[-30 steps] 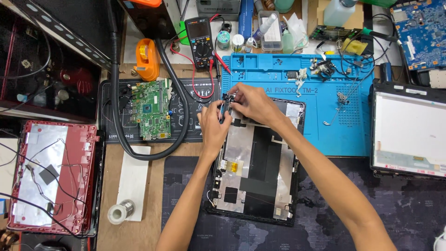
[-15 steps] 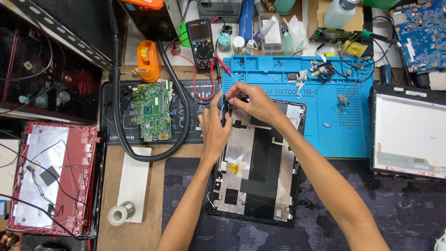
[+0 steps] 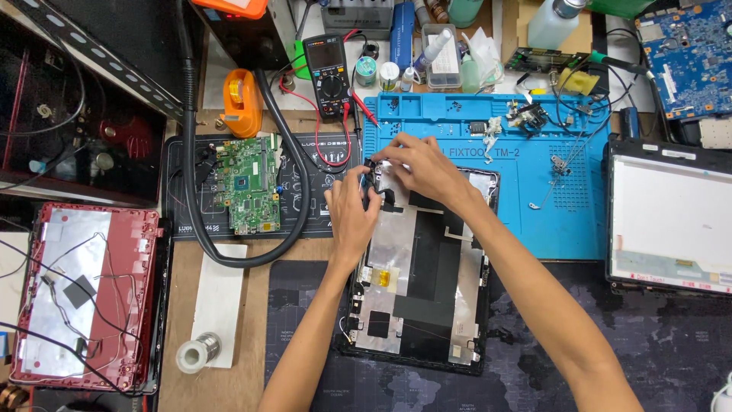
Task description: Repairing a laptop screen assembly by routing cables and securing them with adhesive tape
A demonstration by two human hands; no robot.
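both my hands meet at the top left corner of the black laptop lid shell (image 3: 423,267) lying across the blue mat (image 3: 534,214) and dark desk pad. my left hand (image 3: 352,214) is curled round a small tool, and my right hand (image 3: 419,164) pinches the hinge area. since a second ago the hands barely shifted, so i judge the corner work is ongoing. green circuit board (image 3: 248,183) lies left.

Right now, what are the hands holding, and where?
Both hands, left hand and right hand, grip a small part at the laptop lid's top-left corner; exact hold unclear.
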